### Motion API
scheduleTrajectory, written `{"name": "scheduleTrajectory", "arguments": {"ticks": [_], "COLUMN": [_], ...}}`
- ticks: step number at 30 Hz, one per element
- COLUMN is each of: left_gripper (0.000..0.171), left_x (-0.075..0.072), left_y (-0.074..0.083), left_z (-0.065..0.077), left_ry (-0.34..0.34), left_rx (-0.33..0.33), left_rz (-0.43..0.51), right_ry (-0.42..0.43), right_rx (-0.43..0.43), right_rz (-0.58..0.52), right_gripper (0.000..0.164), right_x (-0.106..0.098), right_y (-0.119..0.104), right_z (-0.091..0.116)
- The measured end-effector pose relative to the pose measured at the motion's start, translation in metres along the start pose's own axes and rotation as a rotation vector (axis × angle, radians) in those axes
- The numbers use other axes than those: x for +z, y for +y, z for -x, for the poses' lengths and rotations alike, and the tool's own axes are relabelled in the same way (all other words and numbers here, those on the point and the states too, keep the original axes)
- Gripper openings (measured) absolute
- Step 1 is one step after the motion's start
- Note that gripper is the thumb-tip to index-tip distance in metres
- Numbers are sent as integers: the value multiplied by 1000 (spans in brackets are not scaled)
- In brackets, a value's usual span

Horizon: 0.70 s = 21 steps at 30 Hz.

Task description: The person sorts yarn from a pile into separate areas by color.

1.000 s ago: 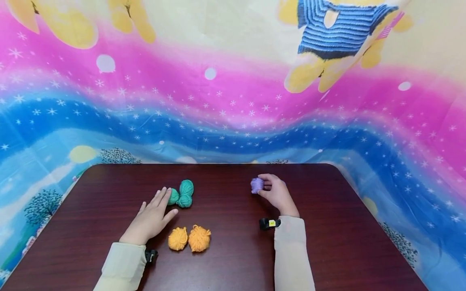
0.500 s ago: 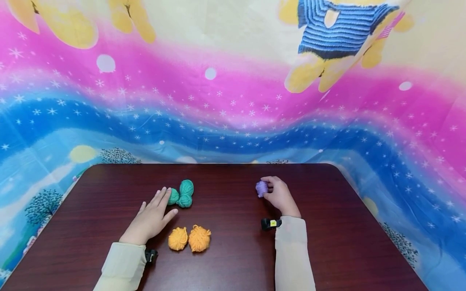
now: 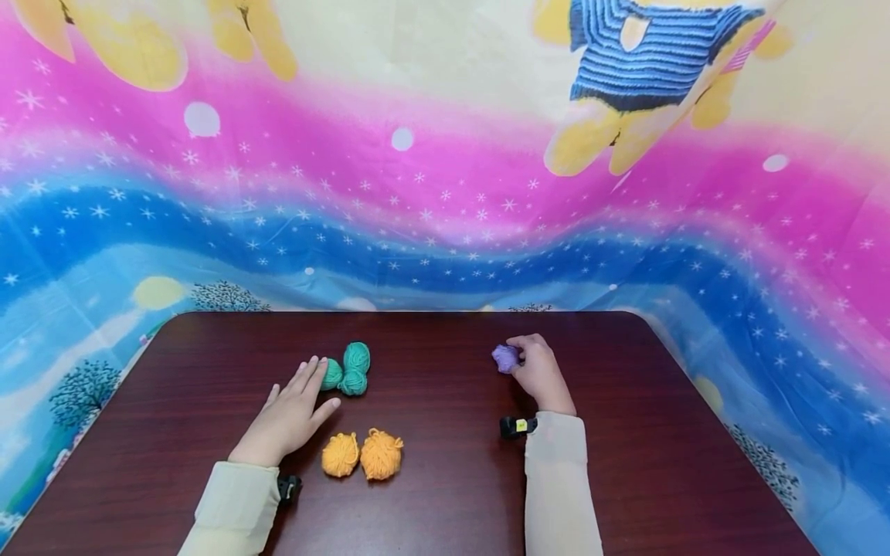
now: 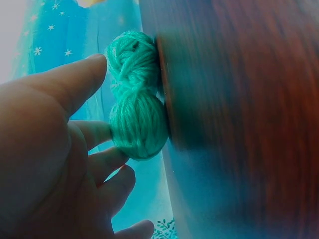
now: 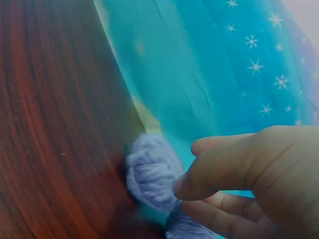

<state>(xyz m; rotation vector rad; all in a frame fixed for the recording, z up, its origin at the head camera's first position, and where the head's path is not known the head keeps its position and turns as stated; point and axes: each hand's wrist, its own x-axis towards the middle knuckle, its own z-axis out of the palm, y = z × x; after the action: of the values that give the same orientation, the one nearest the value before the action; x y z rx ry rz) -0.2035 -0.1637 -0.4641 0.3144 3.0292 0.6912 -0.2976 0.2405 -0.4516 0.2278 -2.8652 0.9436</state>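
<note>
Bright, clear head view; hazier, softly blurred wrist views

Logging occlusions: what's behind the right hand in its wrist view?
Printed blue cloth and, below the purple yarn ball, more purple yarn partly behind the right hand. The rest of that yarn is covered or out of frame; whether it is a second ball cannot be told.

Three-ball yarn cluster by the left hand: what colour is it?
Green; the yarn cluster shows best in head view.

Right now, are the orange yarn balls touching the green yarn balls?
No, in the head view a bare strip of the wood-grain table separates the orange yarn balls from the green yarn balls.
</note>
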Motion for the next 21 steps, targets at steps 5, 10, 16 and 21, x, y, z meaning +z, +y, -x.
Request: {"name": "scheduleTrajectory", "arguments": {"ticks": [5, 10, 16, 21], "left_gripper": [74, 74, 76, 75], "left_x": [-1, 0, 0, 1], "left_y": [1, 0, 0, 0], "left_z": [0, 0, -1, -1], "left_ry": [-1, -9, -17, -16], "left_rx": [4, 2, -2, -1], "left_rz": [2, 0, 9, 10], "right_ry": [30, 32, 9, 11], "right_rx": [-4, -12, -18, -48], "right_rz": [0, -37, -143, -197], "right_gripper": [44, 41, 40, 36], "right_x": [-5, -10, -9, -4], "right_y": [-3, -8, -16, -27], "right_z": [2, 4, 4, 3]}}
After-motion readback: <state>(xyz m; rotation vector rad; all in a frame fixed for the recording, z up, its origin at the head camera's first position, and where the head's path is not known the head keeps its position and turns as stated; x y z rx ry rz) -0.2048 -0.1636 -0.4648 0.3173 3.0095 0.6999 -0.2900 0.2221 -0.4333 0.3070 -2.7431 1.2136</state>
